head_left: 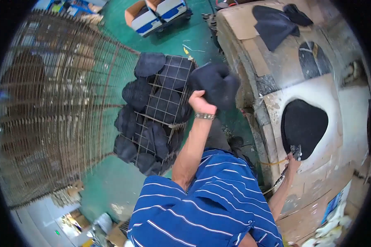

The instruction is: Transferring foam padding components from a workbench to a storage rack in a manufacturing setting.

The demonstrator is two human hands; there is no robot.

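Observation:
My left hand (203, 103) is raised between the wire basket and the table, its fingers closed on a dark, soft-looking cloth piece (217, 84) that is slightly blurred. On the table's white-coated board lies a stack of black rounded pads (304, 127). At the near edge of that stack, my right hand (292, 161) is closed around a metal spray gun (296, 152) with a hose running back from it. Most of the gun's grip is hidden by the fingers. To the left stands a wire basket (170, 88) holding several similar black pieces.
A tall wire rack (76, 107) fills the left side. More dark cloth pieces (276, 26) and a rounded dark pad (313, 61) lie on the cardboard-covered table (245, 53) at the far right. Blue-and-white boxes (156, 18) stand on the green floor ahead.

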